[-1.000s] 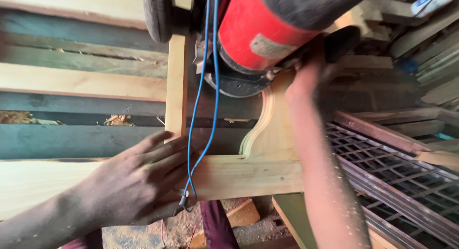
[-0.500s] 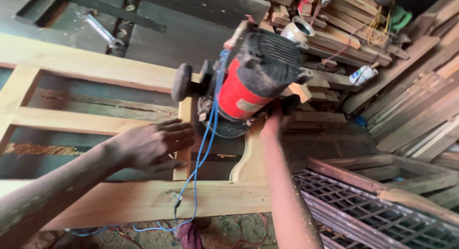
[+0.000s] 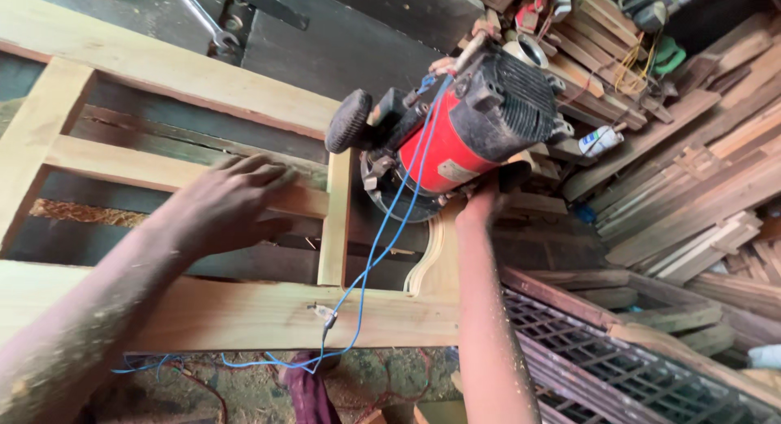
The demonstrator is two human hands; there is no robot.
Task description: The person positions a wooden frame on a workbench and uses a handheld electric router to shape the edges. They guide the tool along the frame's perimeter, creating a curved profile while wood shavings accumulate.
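— Gripping the red and black router [image 3: 460, 139], is that the right hand [image 3: 482, 206]?

— Yes. The right hand is closed on the machine from beneath, at its lower right side, so most of the fingers are hidden behind the body. The router sits tilted on the pale wooden frame [image 3: 244, 310], just above the curved scrolled piece [image 3: 439, 257] of that frame.

— And the left hand [image 3: 224, 208]?

— It lies well to the left of the router, open, fingers spread and flat on a horizontal slat [image 3: 106, 168] of the frame. It holds nothing. The forearm is dusted with sawdust.

— What else hangs off the router?

— A round black knob [image 3: 348, 120] sticks out on its left side, and a blue cable [image 3: 382, 245] drops from its top, runs down across the upright post [image 3: 335, 216] just left of the router, and loops over the frame's near rail to the ground below.

— Around it?

— Behind the router, at the upper left, a dark metal surface [image 3: 342, 41] carries a spanner [image 3: 207, 21]. To the right of the router, stacked timber offcuts [image 3: 700, 180] lean in a pile, and below right of it lies a dark lattice panel [image 3: 618, 367].
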